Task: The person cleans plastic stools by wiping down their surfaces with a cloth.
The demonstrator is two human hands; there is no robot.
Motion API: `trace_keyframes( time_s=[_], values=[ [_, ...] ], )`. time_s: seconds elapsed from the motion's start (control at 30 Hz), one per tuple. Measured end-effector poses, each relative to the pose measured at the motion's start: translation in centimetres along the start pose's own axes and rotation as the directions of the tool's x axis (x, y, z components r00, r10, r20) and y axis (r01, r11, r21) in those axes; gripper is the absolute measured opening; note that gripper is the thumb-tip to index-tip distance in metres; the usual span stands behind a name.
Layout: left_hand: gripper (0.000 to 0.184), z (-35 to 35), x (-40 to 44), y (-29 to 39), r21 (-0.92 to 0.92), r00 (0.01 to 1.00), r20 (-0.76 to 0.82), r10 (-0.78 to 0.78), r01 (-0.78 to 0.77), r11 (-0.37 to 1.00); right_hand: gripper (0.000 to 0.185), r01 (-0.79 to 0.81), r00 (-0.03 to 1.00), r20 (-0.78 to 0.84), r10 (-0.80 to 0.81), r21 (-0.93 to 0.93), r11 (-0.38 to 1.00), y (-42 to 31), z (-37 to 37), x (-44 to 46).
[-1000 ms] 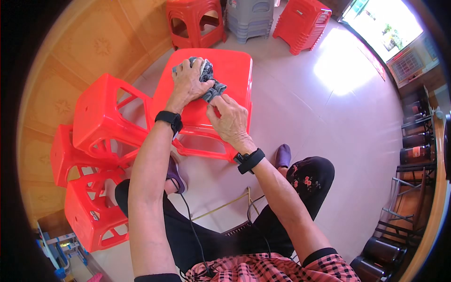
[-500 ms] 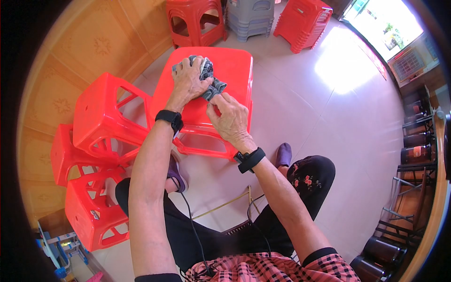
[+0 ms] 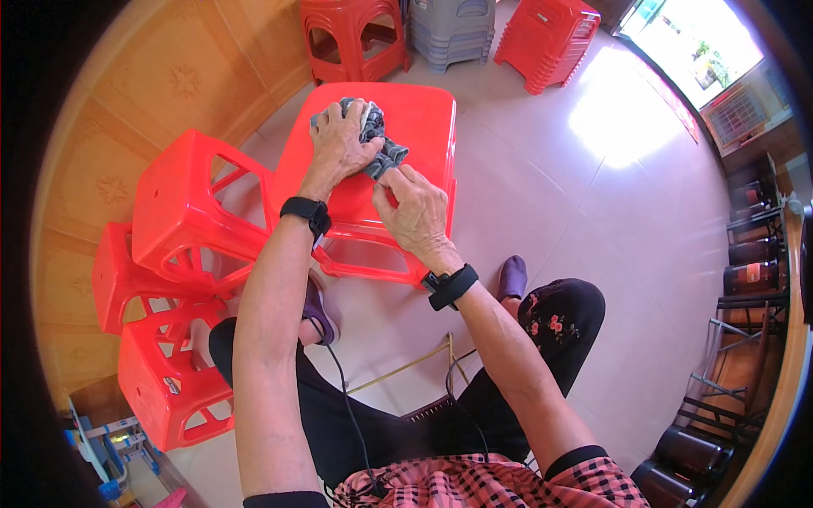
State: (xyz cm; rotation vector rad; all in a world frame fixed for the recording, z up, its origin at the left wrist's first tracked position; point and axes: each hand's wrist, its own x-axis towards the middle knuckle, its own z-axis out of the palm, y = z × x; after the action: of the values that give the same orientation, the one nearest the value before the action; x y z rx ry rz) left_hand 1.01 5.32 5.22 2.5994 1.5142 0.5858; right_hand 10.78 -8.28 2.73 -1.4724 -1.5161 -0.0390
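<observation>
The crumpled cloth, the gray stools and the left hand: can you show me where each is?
Crumpled cloth [image 3: 389, 158], head view: on its folds between the hands.
Gray stools [image 3: 450, 41], head view: on the stack's side.
Left hand [image 3: 340, 151], head view: on its back.

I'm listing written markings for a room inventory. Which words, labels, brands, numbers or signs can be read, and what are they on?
No text can be read.
Orange label on a dark jar at the right: too small to read.
Sticker-like mark on the lowest red stool at the left: too blurred to read.
</observation>
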Motion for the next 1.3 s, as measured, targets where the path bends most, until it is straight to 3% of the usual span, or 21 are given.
trace_keyframes(
  time_s=[1.3],
  values=[
    [0.071, 0.25, -0.11, -0.23, -0.012, 0.999, -0.046, 0.005, -0.005, 1.0, 0.01, -0.007, 1.0, 0.0, 0.007, -0.006, 1.0, -0.11, 0.06, 0.02]
  ],
)
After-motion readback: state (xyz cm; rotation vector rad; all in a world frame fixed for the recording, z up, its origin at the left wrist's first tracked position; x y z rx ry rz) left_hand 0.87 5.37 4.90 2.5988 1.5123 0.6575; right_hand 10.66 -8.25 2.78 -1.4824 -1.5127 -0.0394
